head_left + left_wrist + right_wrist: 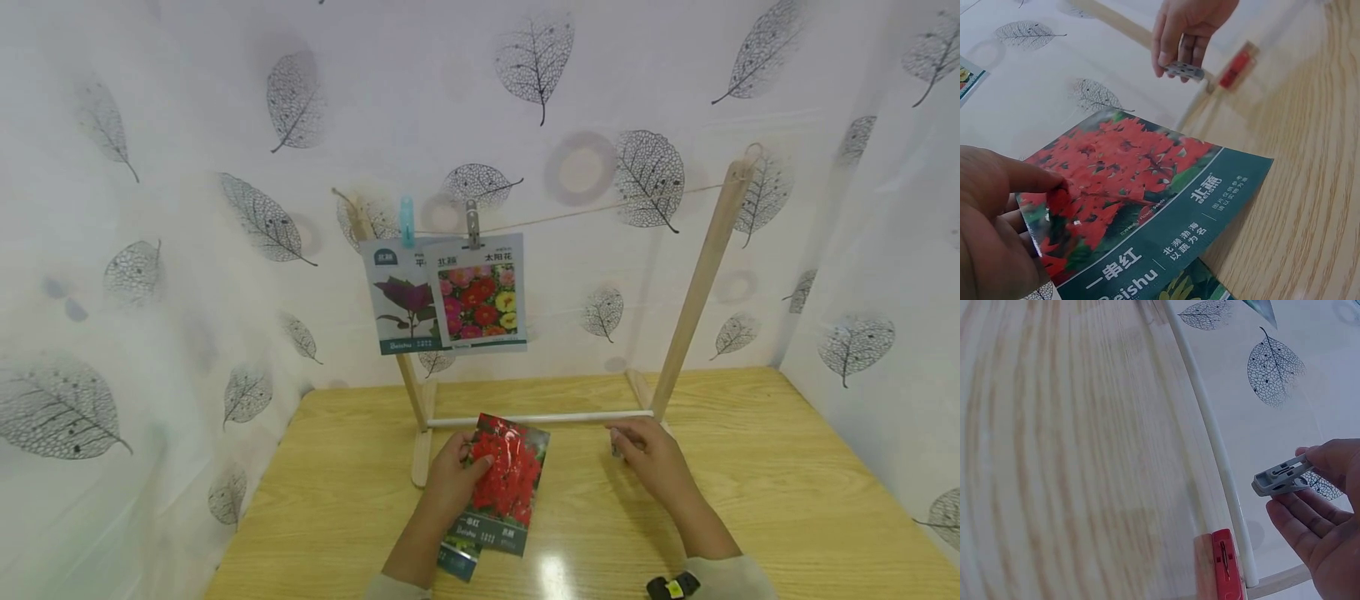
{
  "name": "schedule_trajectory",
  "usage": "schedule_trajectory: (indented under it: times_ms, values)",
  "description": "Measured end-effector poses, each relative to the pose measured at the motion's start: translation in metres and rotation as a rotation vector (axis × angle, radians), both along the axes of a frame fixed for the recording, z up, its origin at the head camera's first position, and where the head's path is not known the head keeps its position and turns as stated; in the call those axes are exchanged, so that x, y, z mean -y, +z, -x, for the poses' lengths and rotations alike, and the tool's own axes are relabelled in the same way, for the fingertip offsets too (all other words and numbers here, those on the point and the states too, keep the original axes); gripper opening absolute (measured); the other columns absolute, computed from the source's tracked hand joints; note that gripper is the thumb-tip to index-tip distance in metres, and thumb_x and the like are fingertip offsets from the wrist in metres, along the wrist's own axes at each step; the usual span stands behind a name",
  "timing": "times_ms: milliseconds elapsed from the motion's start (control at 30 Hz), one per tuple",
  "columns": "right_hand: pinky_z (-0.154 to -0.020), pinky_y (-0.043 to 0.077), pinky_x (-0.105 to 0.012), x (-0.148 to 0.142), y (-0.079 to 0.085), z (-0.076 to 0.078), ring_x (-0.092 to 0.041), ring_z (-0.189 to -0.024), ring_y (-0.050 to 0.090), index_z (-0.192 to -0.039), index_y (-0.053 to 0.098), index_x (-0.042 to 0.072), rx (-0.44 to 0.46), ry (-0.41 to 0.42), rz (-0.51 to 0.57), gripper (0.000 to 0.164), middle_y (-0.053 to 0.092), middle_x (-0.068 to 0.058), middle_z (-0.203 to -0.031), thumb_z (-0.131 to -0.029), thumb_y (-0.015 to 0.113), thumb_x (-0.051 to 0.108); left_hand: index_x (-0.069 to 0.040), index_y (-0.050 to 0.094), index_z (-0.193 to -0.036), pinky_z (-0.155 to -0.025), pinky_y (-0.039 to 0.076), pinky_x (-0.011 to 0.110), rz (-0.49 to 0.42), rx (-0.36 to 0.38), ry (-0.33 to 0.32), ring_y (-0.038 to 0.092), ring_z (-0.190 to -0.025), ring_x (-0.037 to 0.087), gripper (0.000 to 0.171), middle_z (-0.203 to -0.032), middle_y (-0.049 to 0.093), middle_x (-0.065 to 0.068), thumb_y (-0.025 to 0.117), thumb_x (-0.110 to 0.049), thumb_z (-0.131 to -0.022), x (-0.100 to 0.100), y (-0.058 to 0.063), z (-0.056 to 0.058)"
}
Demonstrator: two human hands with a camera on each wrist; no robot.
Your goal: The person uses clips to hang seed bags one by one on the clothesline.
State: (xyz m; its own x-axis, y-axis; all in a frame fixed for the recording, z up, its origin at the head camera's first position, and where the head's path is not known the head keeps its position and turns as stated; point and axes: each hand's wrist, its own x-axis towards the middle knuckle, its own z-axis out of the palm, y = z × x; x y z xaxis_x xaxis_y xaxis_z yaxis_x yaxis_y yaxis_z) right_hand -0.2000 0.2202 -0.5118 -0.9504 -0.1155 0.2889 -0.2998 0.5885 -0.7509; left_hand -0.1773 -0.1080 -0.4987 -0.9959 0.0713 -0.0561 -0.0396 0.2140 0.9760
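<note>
My left hand pinches a seed packet printed with red flowers, thumb on its front. Under it, a second packet shows only its lower end; the left wrist view gives yellowish petals on it. My right hand holds a grey clothespin between thumb and fingers, above the table near the right post. Two other packets hang on a string: a purple-plant packet under a blue clothespin, and a multicoloured-flower packet under a grey clip, partly overlapping it.
The string runs between a left wooden post and a right wooden post. A white rod joins their bases. A red clothespin lies on the wooden table by the rod. Leaf-patterned sheeting stands behind.
</note>
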Motion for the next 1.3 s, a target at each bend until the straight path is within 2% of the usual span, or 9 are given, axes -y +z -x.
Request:
schedule_trajectory:
  times_ms: [100,267,400,667,900,1100,1300]
  values:
    - [-0.074,0.057,-0.023,0.000,0.000,0.000,-0.012,-0.095,0.065,-0.123,0.069,0.012,-0.007,-0.010,-0.005,0.026,0.063,-0.007,-0.115,-0.104,0.059,0.026,-0.002,0.055,-0.127,-0.063,0.058,0.028,-0.007,-0.013,0.007,0.067,-0.074,0.013,0.039,-0.101,0.071,0.011,0.070,-0.018,-0.095,-0.001,0.002,-0.001]
    - [-0.084,0.057,-0.026,0.002,0.003,0.000,-0.014,-0.096,0.067,-0.123,0.069,0.011,-0.056,-0.024,-0.026,0.025,0.064,-0.004,-0.113,-0.103,0.060,0.023,-0.001,0.055,-0.128,-0.070,0.059,0.029,-0.024,-0.018,0.016,0.068,-0.083,0.015,0.041,-0.110,0.071,0.014,0.071,-0.020,-0.095,-0.002,0.006,-0.003]
    - [-0.085,0.057,-0.025,0.003,0.004,0.000,-0.006,-0.096,0.063,-0.124,0.068,0.010,-0.098,-0.021,-0.027,0.026,0.065,-0.003,-0.113,-0.103,0.061,0.021,-0.001,0.056,-0.128,-0.072,0.059,0.029,-0.026,-0.011,0.026,0.069,-0.085,0.014,0.040,-0.112,0.071,0.014,0.070,-0.019,-0.095,-0.002,0.009,-0.003]
    - [-0.068,0.061,-0.033,0.003,0.006,0.000,0.001,-0.095,0.060,-0.127,0.067,0.015,-0.047,-0.007,0.074,0.027,0.062,-0.005,-0.115,-0.103,0.060,0.025,0.000,0.055,-0.129,-0.074,0.061,0.033,-0.063,-0.007,0.043,0.072,-0.088,0.018,0.041,-0.112,0.072,0.017,0.070,-0.018,-0.095,-0.003,0.014,-0.005]
    - [-0.085,0.053,-0.018,0.003,0.010,-0.001,0.004,-0.095,0.059,-0.125,0.068,0.016,-0.115,-0.036,0.014,0.025,0.065,0.003,-0.110,-0.102,0.063,0.022,-0.001,0.056,-0.129,-0.074,0.061,0.030,-0.050,0.000,0.057,0.072,-0.088,0.017,0.041,-0.112,0.072,0.015,0.070,-0.020,-0.095,-0.001,0.015,-0.004]
    - [-0.086,0.052,-0.019,0.004,0.013,-0.001,0.006,-0.096,0.058,-0.125,0.068,0.017,-0.109,-0.053,0.018,0.025,0.065,0.005,-0.109,-0.102,0.062,0.025,0.000,0.056,-0.128,-0.075,0.061,0.031,-0.058,0.001,0.065,0.072,-0.090,0.018,0.039,-0.114,0.072,0.016,0.069,-0.019,-0.096,-0.002,0.017,-0.005]
    - [-0.087,0.052,-0.019,0.005,0.017,-0.003,0.006,-0.097,0.058,-0.126,0.067,0.017,-0.090,-0.045,0.034,0.026,0.064,0.004,-0.112,-0.102,0.061,0.025,-0.002,0.056,-0.127,-0.074,0.061,0.029,-0.108,0.018,0.066,0.072,-0.089,0.015,0.037,-0.113,0.072,0.014,0.068,-0.018,-0.096,-0.002,0.019,-0.006]
